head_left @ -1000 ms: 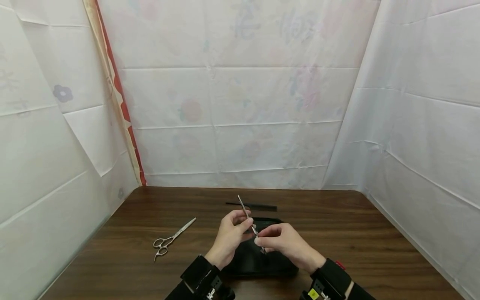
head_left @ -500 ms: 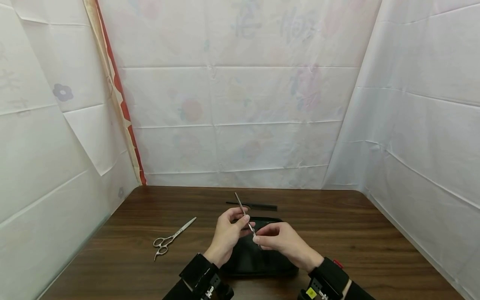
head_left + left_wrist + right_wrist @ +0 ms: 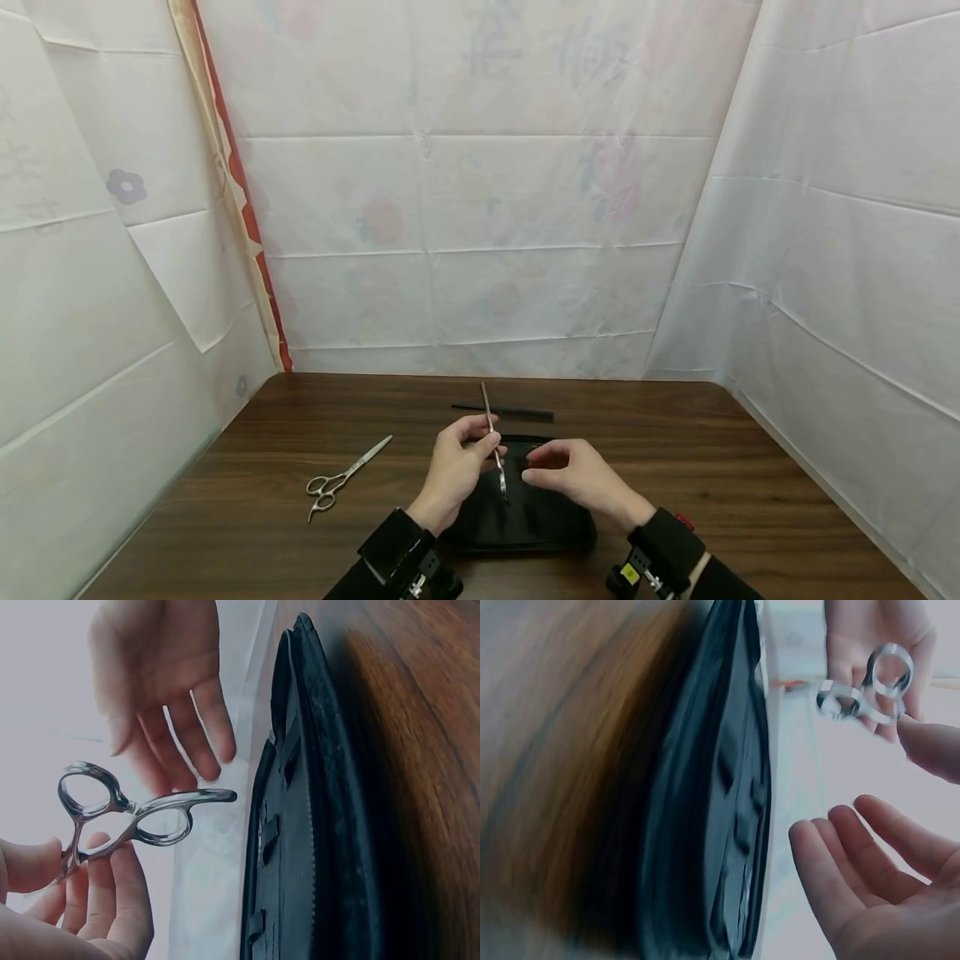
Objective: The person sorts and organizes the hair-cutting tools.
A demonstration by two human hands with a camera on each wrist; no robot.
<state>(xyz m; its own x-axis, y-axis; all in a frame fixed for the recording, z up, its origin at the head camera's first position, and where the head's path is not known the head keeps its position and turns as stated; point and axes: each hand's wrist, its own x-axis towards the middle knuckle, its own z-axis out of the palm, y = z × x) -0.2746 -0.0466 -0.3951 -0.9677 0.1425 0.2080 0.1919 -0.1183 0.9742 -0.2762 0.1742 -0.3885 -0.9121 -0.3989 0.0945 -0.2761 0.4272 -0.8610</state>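
Observation:
My left hand [image 3: 452, 473] pinches a pair of silver hairdressing scissors [image 3: 180, 799] between thumb and fingers. In the head view their blades slant up and away, and the finger rings hang toward me over a black zippered case [image 3: 525, 525]. The left wrist view shows both rings and the curved finger rest uncovered. To the right, apart from the scissors, my right hand [image 3: 583, 482] has its fingers loosely bent with nothing between them. The case lies unzipped on the table, with small loops inside, seen in the left wrist view.
Another pair of silver scissors [image 3: 369, 455] lies on the wooden table [image 3: 247, 483], left of my hands. Behind the case lies a black comb [image 3: 528, 414] with a thin tail. White sheeting [image 3: 465, 300] hangs along the back and both sides.
My right hand has let go of the scissors' handle end and moved a little right. The scissors, still in my left hand, have swung to stand more upright in the head view.

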